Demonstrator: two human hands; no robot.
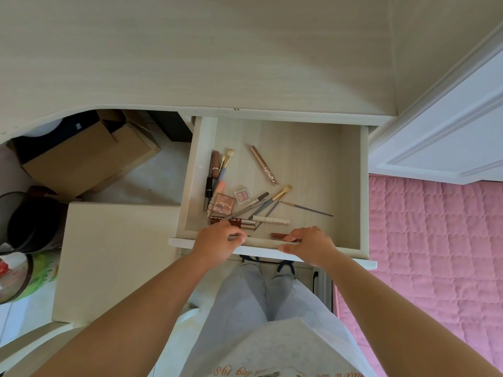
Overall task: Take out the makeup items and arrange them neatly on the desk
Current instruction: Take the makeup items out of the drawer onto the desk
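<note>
Makeup items (pixel 239 202) beyond both hands, seemingly curled.

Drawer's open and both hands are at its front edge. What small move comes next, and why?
Probably lift the left hand with the slim pencil it seems to pinch up to the bare desk; the other makeup is loose in the drawer.

the small pink eyeshadow palette (pixel 223 204) in the drawer reads "leiona" near its top and "mini obje", the end cut off, below. the person's shirt (pixel 272 357) carries upside-down lettering of which only "dog 198" can be made out.
</note>
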